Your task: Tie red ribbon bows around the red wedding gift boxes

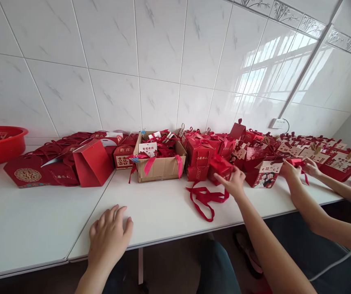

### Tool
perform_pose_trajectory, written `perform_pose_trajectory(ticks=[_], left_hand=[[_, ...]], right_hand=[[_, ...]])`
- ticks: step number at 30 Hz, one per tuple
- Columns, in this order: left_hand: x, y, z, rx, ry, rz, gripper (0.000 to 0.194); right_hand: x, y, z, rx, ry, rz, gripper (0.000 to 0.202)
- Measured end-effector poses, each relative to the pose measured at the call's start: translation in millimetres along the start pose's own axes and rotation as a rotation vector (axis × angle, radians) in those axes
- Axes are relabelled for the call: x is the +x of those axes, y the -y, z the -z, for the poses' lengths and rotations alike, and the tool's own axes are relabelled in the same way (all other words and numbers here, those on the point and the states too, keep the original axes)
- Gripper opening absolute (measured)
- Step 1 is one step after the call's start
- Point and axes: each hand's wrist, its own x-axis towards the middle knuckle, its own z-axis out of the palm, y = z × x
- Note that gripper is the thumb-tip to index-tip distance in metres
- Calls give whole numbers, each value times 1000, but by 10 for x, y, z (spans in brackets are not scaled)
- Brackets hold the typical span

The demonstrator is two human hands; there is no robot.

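Note:
My left hand [109, 234] lies palm down near the table's front edge, fingers apart, holding nothing. My right hand [233, 181] is at a small red box [220, 166], its thumb and fingers at the box's front right side; the fingers partly hide the contact. A loose red ribbon [207, 198] lies curled on the white table [157, 204] in front of that box. Left of it, a cardboard box [160, 174] holds tags and red ribbons. Upright red boxes [198, 157] stand between the two. To the right is a red box with a couple's picture [265, 177].
Red gift boxes [94, 163] line the tiled wall [160, 53] on both sides. A red basin [4, 147] sits at the far left. At the right, another person's hands [293, 171] hold a small red item [296, 162]. A white socket [278, 123] is on the wall.

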Motion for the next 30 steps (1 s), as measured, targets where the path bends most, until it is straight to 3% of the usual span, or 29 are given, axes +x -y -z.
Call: perform_pose_trajectory(ticks=[4, 9, 13, 19, 22, 26, 30], left_hand=[[-3, 13, -23, -1, -27, 0, 46], [6, 26, -44, -15, -61, -17, 46], [-1, 26, -35, -41, -66, -17, 44], [18, 81, -62, -149, -69, 15, 39], [225, 220, -32, -285, -74, 118, 48], [742, 507, 133, -406, -298, 366, 71], [1254, 682, 351, -383, -418, 411, 74]], right_hand=[[-206, -249, -143, -158, 213, 29, 69], [-326, -340, -123, -99, 312, 97, 32], [-331, -298, -65, -76, 305, 77, 30], [-374, -340, 208, -47, 320, -100, 39], [-385, -392, 306, 14, 373, -179, 42], [-405, -444, 330, 119, 347, -328, 44], [-416, -465, 319, 114, 330, -372, 43]])
